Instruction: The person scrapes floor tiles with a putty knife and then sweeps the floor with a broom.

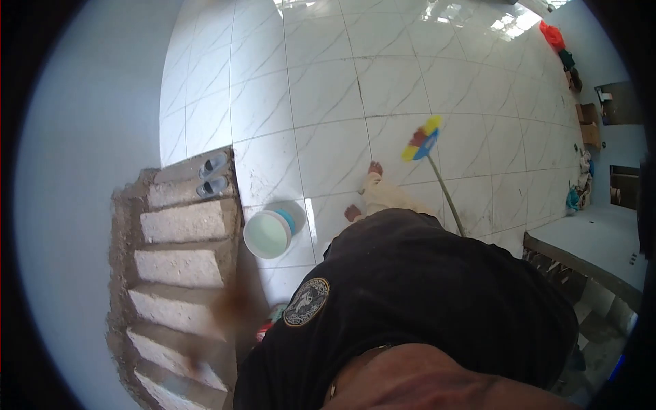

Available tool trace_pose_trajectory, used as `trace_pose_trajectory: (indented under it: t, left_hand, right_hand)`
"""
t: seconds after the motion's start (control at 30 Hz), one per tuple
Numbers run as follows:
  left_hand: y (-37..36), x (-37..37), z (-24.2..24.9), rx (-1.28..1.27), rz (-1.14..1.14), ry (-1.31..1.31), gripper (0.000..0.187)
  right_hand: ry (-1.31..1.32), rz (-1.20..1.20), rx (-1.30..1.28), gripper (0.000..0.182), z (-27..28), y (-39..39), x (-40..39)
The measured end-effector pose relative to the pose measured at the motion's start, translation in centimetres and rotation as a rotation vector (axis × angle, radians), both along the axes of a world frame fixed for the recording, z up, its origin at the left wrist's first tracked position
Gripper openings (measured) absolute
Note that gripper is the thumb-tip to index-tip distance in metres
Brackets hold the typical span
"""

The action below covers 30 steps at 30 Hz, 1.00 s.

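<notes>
A brown motion-smeared shape over the stairs looks like my left hand [236, 301]; its fingers cannot be made out, nor whether it holds anything. My right hand is out of sight. On the tiled floor rests a broom [421, 139] with yellow, red and blue bristles. Its thin handle [445, 188] runs back and disappears behind my black shirt, so whatever grips it is hidden. To the left of my bare feet stands a white bucket [267, 234] with pale greenish liquid inside and a blue band on its side.
Rough stairs [179, 268] descend along the left beside the wall, a drop next to the bucket. A pair of grey slippers [213, 175] lies on the top steps. Along the right wall are a red cloth [552, 34], boxes [589, 124] and bundled items [583, 181]. Another opening has a ledge [581, 263].
</notes>
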<state>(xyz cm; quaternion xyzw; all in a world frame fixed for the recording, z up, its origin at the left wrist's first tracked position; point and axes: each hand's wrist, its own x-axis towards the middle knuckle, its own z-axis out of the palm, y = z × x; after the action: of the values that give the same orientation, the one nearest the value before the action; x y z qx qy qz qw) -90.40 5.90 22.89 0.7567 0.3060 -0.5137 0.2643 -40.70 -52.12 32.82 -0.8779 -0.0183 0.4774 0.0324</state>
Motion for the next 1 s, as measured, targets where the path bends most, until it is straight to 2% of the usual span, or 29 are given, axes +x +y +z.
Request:
trace_pose_trajectory:
  t: [0.07, 0.13, 0.17, 0.23, 0.3, 0.33, 0.37, 0.4, 0.47, 0.5, 0.6, 0.63, 0.67, 0.7, 0.73, 0.77, 0.8, 0.83, 0.87, 0.9, 0.93, 1.0]
  left_hand:
    - [1.8, 6.0, -1.1, 0.009, -0.109, -0.095, 0.035]
    - [4.2, 13.7, -0.7, 0.052, -0.248, -0.193, 0.034]
    - [5.8, 18.8, -0.2, 0.111, -0.385, -0.250, 0.033]
    - [10.1, 29.2, 2.5, 0.231, -0.474, -0.348, 0.032]
    - [14.9, 38.0, 6.3, 0.190, 0.304, -0.492, 0.025]
    - [17.0, 41.4, 7.0, 0.083, 0.660, -0.470, 0.026]
    - [18.6, 44.9, 10.0, 0.047, 0.815, -0.492, 0.027]
    - [20.1, 48.1, 12.8, 0.007, 0.972, -0.509, 0.029]
    - [24.0, 50.8, 13.1, -0.053, 1.052, -0.558, 0.027]
    - [25.4, 51.3, 13.8, -0.005, 1.028, -0.516, 0.026]
    - [28.5, 51.7, 15.1, 0.105, 1.058, -0.372, 0.022]
    - [29.7, 50.7, 13.8, 0.121, 1.051, -0.301, 0.017]
    - [31.1, 45.7, 7.6, 0.094, 0.644, -0.443, 0.016]
    - [32.3, 41.5, 2.6, 0.198, 0.136, -0.606, 0.016]
    - [33.2, 38.4, -1.3, 0.354, -0.245, -0.789, 0.018]
    - [33.0, 38.4, 0.2, 0.269, -0.212, -0.513, 0.018]
    - [33.3, 39.2, 1.1, 0.206, -0.142, -0.371, 0.017]
    - [33.9, 39.9, 1.8, 0.176, -0.098, -0.286, 0.016]
    - [34.7, 40.6, 2.2, 0.161, -0.085, -0.247, 0.016]
    - [35.8, 41.6, 2.6, 0.149, -0.078, -0.217, 0.015]
    - [36.9, 42.7, 2.8, 0.138, -0.078, -0.194, 0.015]
    - [39.7, 45.7, 3.0, 0.125, -0.082, -0.173, 0.014]
  right_hand:
    - [-0.005, 0.122, 0.125, 0.036, -0.8, 5.2, 3.5]
    - [-0.145, 0.619, 0.315, 0.038, -0.6, 8.8, 8.0]
    - [-0.141, 0.611, 0.325, 0.038, -0.3, 11.3, 9.6]
    - [0.097, -0.567, 0.300, 0.047, 5.5, 20.5, 11.6]
    - [0.133, -0.589, 0.352, 0.050, 3.9, 22.6, 14.4]
    - [0.159, -0.597, 0.384, 0.053, 3.1, 23.1, 15.7]
    - [0.130, -0.487, 0.319, 0.059, 1.8, 23.6, 17.1]
    - [0.136, -0.502, 0.320, 0.059, 0.7, 24.1, 18.9]
    - [0.031, 0.020, 0.396, 0.063, 0.9, 25.1, 21.8]
    - [0.101, -0.082, 0.231, 0.065, 1.9, 26.4, 23.7]
    - [0.123, -0.070, 0.274, 0.066, 8.6, 31.5, 29.7]
    - [0.136, -0.060, 0.262, 0.066, 7.2, 31.9, 31.6]
    - [0.096, -0.079, 0.343, 0.065, 5.0, 32.5, 33.5]
    - [0.054, -0.100, 0.424, 0.063, 3.7, 33.4, 35.7]
    - [0.137, -0.332, 0.329, 0.058, 8.2, 37.7, 38.4]
    - [0.193, -0.549, 0.339, 0.054, 7.6, 40.1, 40.7]
    - [0.195, -0.470, 0.293, 0.050, 7.1, 42.7, 43.7]
    - [0.092, -0.154, 0.367, 0.047, 4.2, 44.3, 46.8]
    - [-0.108, 0.244, 0.445, 0.044, 4.5, 47.4, 50.0]
    - [-0.083, 0.171, 0.444, 0.043, 2.3, 50.5, 54.1]
    - [-0.253, 0.392, 0.525, 0.040, 1.6, 54.1, 58.3]
    - [-0.271, 0.348, 0.592, 0.034, 2.1, 62.8, 66.6]
